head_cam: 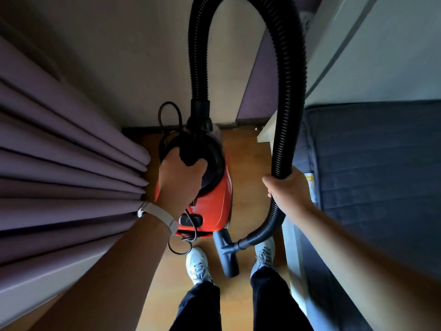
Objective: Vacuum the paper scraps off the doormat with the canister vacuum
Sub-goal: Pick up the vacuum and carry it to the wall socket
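A red canister vacuum (pixel 216 199) with a black top hangs over the wooden floor in front of me. My left hand (pixel 180 179) grips its black carry handle. A black ribbed hose (pixel 294 91) loops up from the canister's front and comes down on the right, where my right hand (pixel 287 187) holds it. Below that hand the hose ends in a grey wand piece (pixel 228 256) between my feet. A black power cord (pixel 167 120) loops beside the canister. No doormat or paper scraps are in view.
Purple curtains (pixel 71 163) crowd the left side. A bed with a dark quilted mattress (pixel 372 175) and pale frame stands close on the right. A wall with a dark baseboard closes the narrow strip of wooden floor (pixel 248 158) ahead. My white shoes stand below.
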Motion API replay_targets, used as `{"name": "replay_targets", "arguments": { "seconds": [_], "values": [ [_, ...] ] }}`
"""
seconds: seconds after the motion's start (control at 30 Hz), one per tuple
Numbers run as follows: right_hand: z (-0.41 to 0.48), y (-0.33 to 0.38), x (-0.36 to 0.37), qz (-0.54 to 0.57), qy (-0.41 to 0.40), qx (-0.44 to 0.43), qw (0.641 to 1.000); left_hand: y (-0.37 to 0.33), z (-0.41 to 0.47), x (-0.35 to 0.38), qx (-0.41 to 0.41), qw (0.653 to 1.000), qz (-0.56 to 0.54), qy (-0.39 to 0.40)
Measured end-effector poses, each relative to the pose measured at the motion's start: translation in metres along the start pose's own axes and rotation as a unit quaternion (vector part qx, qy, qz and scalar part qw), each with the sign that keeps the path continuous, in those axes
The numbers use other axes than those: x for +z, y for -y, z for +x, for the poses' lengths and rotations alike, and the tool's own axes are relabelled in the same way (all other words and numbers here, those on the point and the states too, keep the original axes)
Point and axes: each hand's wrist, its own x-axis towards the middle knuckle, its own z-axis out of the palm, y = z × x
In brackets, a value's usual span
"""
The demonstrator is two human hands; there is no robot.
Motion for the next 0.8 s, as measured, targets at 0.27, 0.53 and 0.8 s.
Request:
{"name": "replay_targets", "arguments": {
  "seconds": [0.27, 0.53, 0.8],
  "values": [
    [-0.119, 0.045, -0.055, 0.079, -0.062, -0.003, 0.995, -0.072, -0.075, -0.069, 0.056, 0.997, -0.016, 0.059],
    [-0.199, 0.050, -0.115, 0.128, -0.174, -0.052, 0.975, -0.103, -0.140, -0.086, 0.095, 0.990, 0.000, 0.107],
    [-0.254, 0.013, -0.179, 0.161, -0.238, -0.046, 0.957, -0.122, -0.206, -0.055, 0.156, 0.970, 0.014, 0.183]
  ]
}}
